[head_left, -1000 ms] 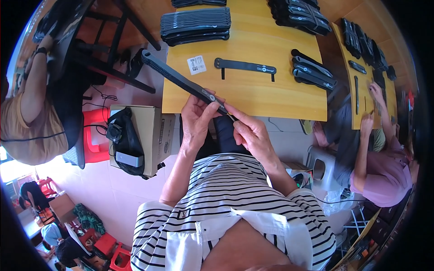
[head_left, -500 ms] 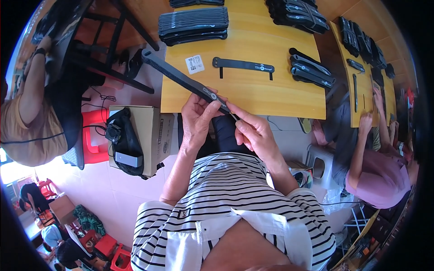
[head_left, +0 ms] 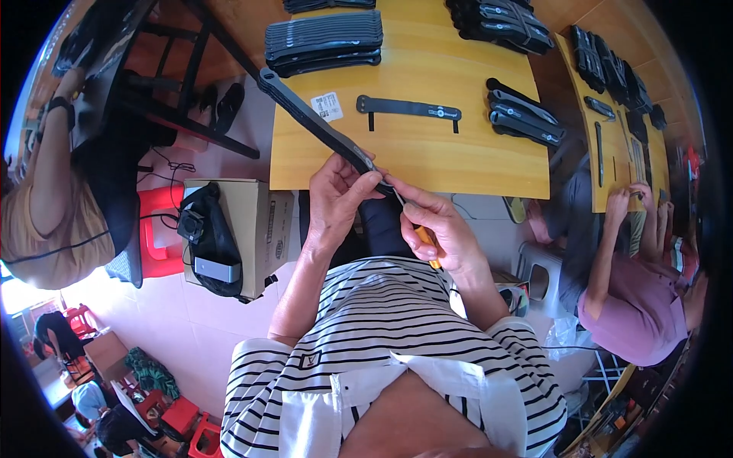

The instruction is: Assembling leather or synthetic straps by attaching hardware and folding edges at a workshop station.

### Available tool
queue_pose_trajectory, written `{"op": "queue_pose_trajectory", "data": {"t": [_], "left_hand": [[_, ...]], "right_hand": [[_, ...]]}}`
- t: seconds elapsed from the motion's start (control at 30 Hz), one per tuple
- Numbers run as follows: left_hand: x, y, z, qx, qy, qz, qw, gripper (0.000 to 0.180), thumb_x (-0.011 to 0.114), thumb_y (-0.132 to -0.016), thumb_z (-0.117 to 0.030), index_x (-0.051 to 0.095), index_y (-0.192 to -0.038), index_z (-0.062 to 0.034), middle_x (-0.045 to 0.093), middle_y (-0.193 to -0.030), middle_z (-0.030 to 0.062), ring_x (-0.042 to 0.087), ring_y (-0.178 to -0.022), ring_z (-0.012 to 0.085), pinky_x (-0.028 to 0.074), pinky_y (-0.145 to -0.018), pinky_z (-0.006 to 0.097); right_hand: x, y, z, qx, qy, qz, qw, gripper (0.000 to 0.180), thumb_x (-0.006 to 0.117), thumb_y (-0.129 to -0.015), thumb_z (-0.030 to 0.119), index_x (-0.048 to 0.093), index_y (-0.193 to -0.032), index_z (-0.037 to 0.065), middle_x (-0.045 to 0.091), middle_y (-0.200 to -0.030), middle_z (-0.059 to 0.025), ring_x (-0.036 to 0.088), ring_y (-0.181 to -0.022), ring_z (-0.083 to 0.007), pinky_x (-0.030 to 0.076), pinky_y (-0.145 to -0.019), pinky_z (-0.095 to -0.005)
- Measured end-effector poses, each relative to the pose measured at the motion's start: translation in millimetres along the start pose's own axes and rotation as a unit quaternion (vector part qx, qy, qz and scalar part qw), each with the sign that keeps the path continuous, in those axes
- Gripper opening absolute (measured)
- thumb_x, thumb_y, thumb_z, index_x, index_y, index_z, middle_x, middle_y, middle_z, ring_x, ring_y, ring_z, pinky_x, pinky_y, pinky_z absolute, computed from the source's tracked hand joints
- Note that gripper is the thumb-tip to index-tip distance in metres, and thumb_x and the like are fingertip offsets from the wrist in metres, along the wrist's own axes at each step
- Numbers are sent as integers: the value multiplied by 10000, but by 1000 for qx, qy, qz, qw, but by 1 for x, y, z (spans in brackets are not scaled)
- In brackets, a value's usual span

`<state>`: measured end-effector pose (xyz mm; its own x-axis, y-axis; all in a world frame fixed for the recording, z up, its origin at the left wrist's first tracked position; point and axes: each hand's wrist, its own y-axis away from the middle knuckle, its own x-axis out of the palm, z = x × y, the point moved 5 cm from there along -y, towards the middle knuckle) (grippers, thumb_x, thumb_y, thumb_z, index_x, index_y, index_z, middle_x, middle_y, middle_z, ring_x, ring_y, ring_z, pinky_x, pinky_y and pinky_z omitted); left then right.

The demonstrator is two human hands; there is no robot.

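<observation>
Yellow wooden table [head_left: 458, 145] lies ahead of both hands, unchanged. Its long black bar [head_left: 317, 122] slants up-left from the left hand [head_left: 336, 202], which grips its near end as before. Right hand [head_left: 439, 229], just beside it, stays clenched on an orange-handled tool [head_left: 424, 240], shifted slightly.

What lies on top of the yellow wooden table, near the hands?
On the table lie a flat black strip and a white label. The left hand covers the held bar's end.
</observation>
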<state>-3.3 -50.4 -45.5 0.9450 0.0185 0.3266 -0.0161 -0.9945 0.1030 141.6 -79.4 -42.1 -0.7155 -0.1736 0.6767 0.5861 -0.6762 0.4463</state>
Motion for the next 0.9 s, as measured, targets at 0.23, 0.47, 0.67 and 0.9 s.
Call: {"op": "queue_pose_trajectory", "data": {"t": [0.23,0.47,0.67,0.9], "left_hand": [[-3,-1,1,-56,4,-15,998,261,599,-826,-85,514,-1051,17,627,-866,108,627,-802,157,534,-678,252],[-1,0,0,-24,-24,0,999,263,611,-815,-66,521,-1048,16,628,-873,98,622,-806,147,520,-680,235],[2,5,-8,42,-62,-6,997,292,640,-797,-56,509,-1042,33,621,-875,83,602,-805,115,494,-671,217],[0,3,-3,-19,18,-30,999,271,638,-802,-61,511,-1024,28,618,-867,88,603,-799,116,501,-644,215]], "right_hand": [[-1,1,1,-49,186,-38,981,381,443,-914,118,444,-1295,132,509,-547,-35,334,-367,-30,277,-351,-150],[-3,3,-2,-39,202,-42,978,403,420,-920,108,408,-1320,159,508,-540,-34,327,-346,-28,252,-325,-155],[-4,1,-1,-23,92,23,995,448,417,-925,122,327,-1363,152,550,-579,-68,365,-344,-30,287,-327,-147],[0,1,3,-28,174,8,984,454,391,-921,110,315,-1368,136,561,-593,-74,379,-347,-30,300,-330,-146]]}}
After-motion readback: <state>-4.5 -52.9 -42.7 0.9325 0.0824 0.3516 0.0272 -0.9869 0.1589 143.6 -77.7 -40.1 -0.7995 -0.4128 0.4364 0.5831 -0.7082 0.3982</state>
